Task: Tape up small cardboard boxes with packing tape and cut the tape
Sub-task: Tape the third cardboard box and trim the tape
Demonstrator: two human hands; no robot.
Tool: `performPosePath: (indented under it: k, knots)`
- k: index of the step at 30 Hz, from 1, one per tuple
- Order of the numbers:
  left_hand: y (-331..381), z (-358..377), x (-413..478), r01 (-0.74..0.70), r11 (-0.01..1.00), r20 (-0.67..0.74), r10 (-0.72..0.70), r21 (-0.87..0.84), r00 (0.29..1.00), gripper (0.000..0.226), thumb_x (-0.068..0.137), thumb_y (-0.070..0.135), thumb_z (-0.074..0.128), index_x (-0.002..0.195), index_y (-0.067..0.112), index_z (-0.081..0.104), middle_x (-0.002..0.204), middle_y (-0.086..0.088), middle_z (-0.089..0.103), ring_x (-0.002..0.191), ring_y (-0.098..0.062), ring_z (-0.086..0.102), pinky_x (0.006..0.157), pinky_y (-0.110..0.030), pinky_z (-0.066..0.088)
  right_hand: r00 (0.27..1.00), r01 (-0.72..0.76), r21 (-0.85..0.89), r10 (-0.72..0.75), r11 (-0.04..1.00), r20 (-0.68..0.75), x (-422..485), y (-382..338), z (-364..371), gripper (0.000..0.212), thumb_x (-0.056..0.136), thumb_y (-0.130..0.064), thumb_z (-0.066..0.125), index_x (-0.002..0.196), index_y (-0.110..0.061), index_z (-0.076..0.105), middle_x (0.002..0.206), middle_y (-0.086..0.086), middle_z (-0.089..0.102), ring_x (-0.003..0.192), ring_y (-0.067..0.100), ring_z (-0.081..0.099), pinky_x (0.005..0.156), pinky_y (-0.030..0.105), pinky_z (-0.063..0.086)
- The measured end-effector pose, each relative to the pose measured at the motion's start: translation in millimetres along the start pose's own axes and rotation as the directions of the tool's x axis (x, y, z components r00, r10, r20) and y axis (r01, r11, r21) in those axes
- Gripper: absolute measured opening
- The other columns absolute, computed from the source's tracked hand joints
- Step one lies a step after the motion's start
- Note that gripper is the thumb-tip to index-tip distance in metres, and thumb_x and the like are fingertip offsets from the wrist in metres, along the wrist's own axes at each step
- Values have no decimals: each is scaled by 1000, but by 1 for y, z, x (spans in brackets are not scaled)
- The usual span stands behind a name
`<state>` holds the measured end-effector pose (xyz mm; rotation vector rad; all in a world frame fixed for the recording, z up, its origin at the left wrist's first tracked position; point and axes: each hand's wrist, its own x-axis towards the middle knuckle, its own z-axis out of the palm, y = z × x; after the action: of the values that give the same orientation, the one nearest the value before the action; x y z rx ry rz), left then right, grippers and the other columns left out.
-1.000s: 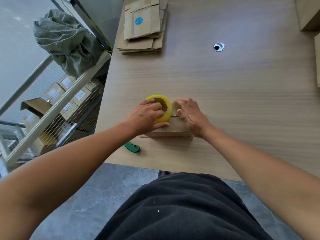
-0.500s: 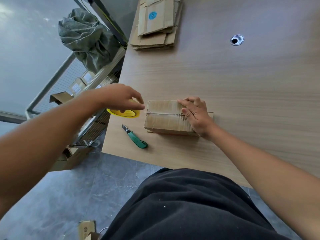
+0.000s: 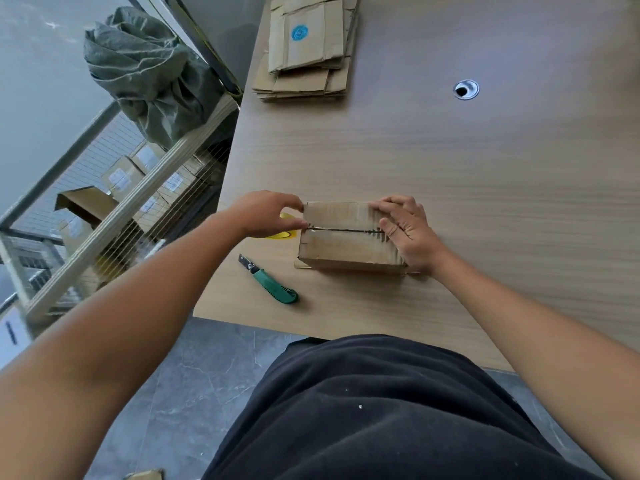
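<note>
Back at the box: our left hand (image 3: pixel 266 214), out to the side with the roll half a second ago, now sits against the left end of the small brown cardboard box (image 3: pixel 343 244), which lies near the front edge of the pale wood-grain table (image 3: pixel 485 202). Its thumb and forefinger touch that end beside the seam. The yellow roll of packing tape (image 3: pixel 284 233) peeks from under the palm, and we cannot tell whether the hand grips it. Our right hand (image 3: pixel 410 232) holds the box's other end, fingers bent over the top, thumb on the seam. We judge the strip is being laid and not yet cut: the green-handled utility knife (image 3: pixel 270 280) lies untouched near the box. Flaps are closed, so contents are hidden. A stack of flattened cardboard boxes (image 3: pixel 308 53) waits at the table's far side, untaped. Beside the table, an open-flapped carton (image 3: pixel 86 202) shows nothing of its inside.
</note>
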<state>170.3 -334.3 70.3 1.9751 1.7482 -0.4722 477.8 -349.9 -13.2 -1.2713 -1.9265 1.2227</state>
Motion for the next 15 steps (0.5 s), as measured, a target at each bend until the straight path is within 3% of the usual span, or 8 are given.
performPosePath:
  k: [3,5,8,10,12,14,15]
  knots:
    - [-10,5,9,-55,991,7,56,-121,998,62,85,68,63,137,36,52,137,12,61,123,-18,58,92,-33,42,999,-26,-72,30,997,46,2,-9,-1,38,104,-12,52,141,-19,56,139,7,41,136,28,34,121,38,21]
    - [-14,6,14,-81,978,39,90,-191,995,68,84,65,67,142,34,48,138,13,60,123,-16,59,95,-33,42,994,-75,-213,91,974,67,3,-14,-4,44,104,-14,51,148,-18,48,150,14,32,146,31,25,124,44,17]
    - [-19,10,22,-129,952,73,155,-277,985,67,85,60,70,142,29,51,134,11,63,121,-14,59,98,-30,42,997,-66,-570,28,819,-74,2,-28,10,52,106,-30,43,156,-19,34,163,18,19,153,36,9,124,46,10]
    - [-21,15,25,-166,930,70,200,-329,977,62,87,57,69,138,26,55,130,10,65,120,-14,60,98,-31,44,993,-116,-633,83,765,-82,1,-43,36,60,104,-47,24,160,-25,21,168,15,8,156,31,-1,125,48,3]
    - [-22,21,26,-208,926,21,225,-314,974,60,89,59,66,138,27,53,128,11,67,117,-17,62,95,-33,47,977,-201,-745,188,636,-103,-1,-48,62,65,101,-61,9,160,-37,-1,169,6,-7,155,22,-13,125,46,-8]
    - [-27,27,25,-256,935,-57,250,-246,967,63,92,61,59,146,31,44,135,10,63,120,-22,61,95,-35,46,964,-250,-793,218,556,-151,2,-49,67,67,97,-67,6,158,-43,-7,170,3,-7,155,20,-14,124,45,-11]
    - [-30,30,26,-302,931,-87,290,-207,953,65,94,61,56,150,34,37,143,9,58,125,-24,58,97,-37,45,958,-272,-778,239,567,-161,5,-49,64,68,95,-68,8,157,-46,-6,170,4,-5,155,20,-11,124,44,-10]
